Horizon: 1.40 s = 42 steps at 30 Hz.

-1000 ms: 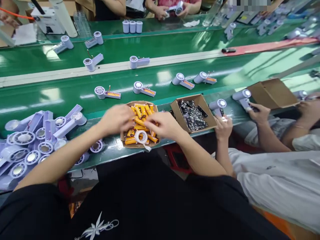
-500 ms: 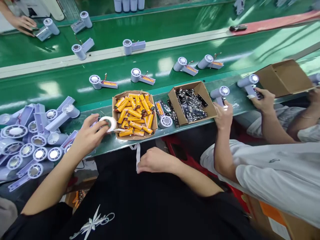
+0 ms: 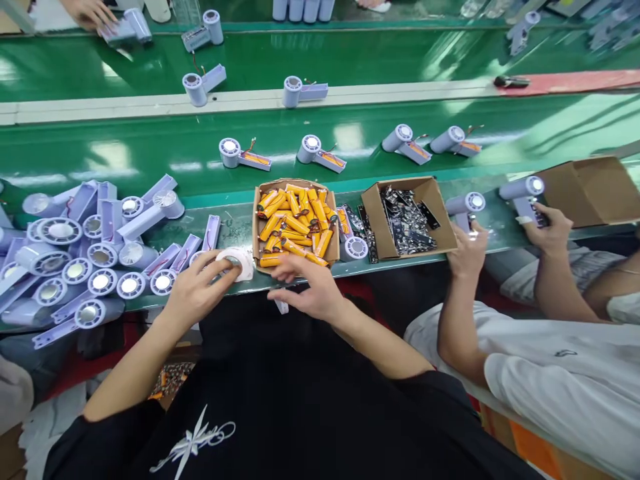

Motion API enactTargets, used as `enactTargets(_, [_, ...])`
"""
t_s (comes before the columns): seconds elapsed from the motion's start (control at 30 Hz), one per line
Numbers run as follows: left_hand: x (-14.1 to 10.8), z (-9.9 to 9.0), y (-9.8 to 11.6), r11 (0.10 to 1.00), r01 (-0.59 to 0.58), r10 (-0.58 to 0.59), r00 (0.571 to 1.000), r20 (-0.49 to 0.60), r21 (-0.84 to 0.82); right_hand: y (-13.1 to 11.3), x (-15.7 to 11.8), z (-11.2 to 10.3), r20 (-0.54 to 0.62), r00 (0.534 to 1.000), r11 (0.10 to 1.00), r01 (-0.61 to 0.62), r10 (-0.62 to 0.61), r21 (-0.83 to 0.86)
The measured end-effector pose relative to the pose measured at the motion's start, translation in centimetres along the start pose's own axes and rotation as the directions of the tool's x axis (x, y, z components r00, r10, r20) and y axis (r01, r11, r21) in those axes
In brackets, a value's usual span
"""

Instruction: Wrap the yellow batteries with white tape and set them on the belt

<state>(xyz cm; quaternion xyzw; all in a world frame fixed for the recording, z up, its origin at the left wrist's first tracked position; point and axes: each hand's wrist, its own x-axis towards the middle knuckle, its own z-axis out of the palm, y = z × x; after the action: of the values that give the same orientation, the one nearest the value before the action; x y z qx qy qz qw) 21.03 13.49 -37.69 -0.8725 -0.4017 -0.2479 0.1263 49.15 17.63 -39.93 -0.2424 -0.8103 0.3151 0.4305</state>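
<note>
My left hand (image 3: 203, 288) grips a roll of white tape (image 3: 243, 265) at the bench edge, its fingertips on the roll's core. My right hand (image 3: 315, 288) is raised over the near edge of a cardboard box of orange-wrapped battery cells (image 3: 295, 223), fingers apart and nothing held in them. Below that hand, a short piece of white tape (image 3: 282, 307) hangs at the bench's front edge. Right of the battery box lies one lilac handheld fan body (image 3: 356, 248) with an orange cell in its handle.
Lilac fan bodies (image 3: 103, 281) are heaped at the left. A cardboard box of black circuit boards (image 3: 407, 223) stands to the right. More fan bodies sit on the green conveyor belt (image 3: 170, 143). Co-workers' hands (image 3: 469, 250) hold fan bodies at the right; another person's hand (image 3: 90, 12) is at upper left.
My right hand has risen from below the bench edge to the battery box, its fingers opening off the white strip. My left hand stays on the tape roll. The view has shifted left.
</note>
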Motion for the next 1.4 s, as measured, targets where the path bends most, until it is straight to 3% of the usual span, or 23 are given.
enactTargets(0.1, [-0.3,0.2,0.2,0.997,-0.075,0.074,0.997,-0.026,-0.023,0.3,1.2,0.2,0.091,0.990,0.990,-0.117,0.109,0.084])
enactTargets(0.47, [-0.5,0.6,0.8,0.992,-0.086,0.084,0.996,-0.025,-0.096,0.5,3.2,-0.1,0.054,0.997,0.996,0.058,-0.062,0.073])
enactTargets(0.63, [-1.2,0.5,0.4,0.993,0.050,-0.051,0.999,-0.010,-0.105,-0.8,1.3,-2.1,0.153,0.983,0.982,0.074,-0.101,0.172])
enactTargets(0.67, [-1.5,0.4,0.2,0.992,0.075,-0.077,0.997,-0.009,-0.097,-1.0,0.8,-2.8,0.228,0.967,0.975,0.064,-0.113,0.211])
enactTargets(0.73, [-2.0,0.3,-0.2,0.993,0.088,-0.088,0.996,-0.007,-0.074,-1.0,-0.1,-4.3,0.448,0.885,0.964,0.002,-0.126,0.267])
enactTargets(0.8, [-2.4,0.4,-0.4,0.996,0.076,-0.077,0.997,-0.007,-0.041,-0.3,-0.2,-5.3,0.588,0.809,0.984,-0.103,-0.004,0.148])
enactTargets(0.87, [-2.3,0.6,-0.4,0.999,0.052,-0.052,0.999,-0.004,-0.015,0.8,0.4,-5.5,0.530,0.810,0.967,-0.180,0.250,-0.181])
enactTargets(0.97, [-1.9,0.9,-0.1,1.000,0.016,-0.016,1.000,0.005,-0.026,2.1,1.9,-4.3,0.321,0.782,0.720,-0.223,0.535,-0.657])
enactTargets(1.07, [-1.5,1.3,0.3,0.999,0.004,-0.004,1.000,0.015,-0.046,2.4,2.7,-2.1,0.208,0.719,0.527,-0.252,0.663,-0.812])
enactTargets(1.13, [-1.4,1.5,0.5,0.998,0.010,-0.009,1.000,0.019,-0.055,2.3,2.5,-0.8,0.125,0.724,0.475,-0.303,0.679,-0.826])
enactTargets(1.2, [-1.4,1.7,0.5,0.998,0.017,-0.015,0.999,0.029,-0.060,2.3,1.9,0.0,0.061,0.753,0.479,-0.352,0.655,-0.804])
enactTargets(1.4, [-1.4,2.0,0.3,0.999,0.002,0.002,0.997,0.078,-0.050,3.1,-0.4,0.4,-0.050,0.871,0.637,-0.395,0.489,-0.662])
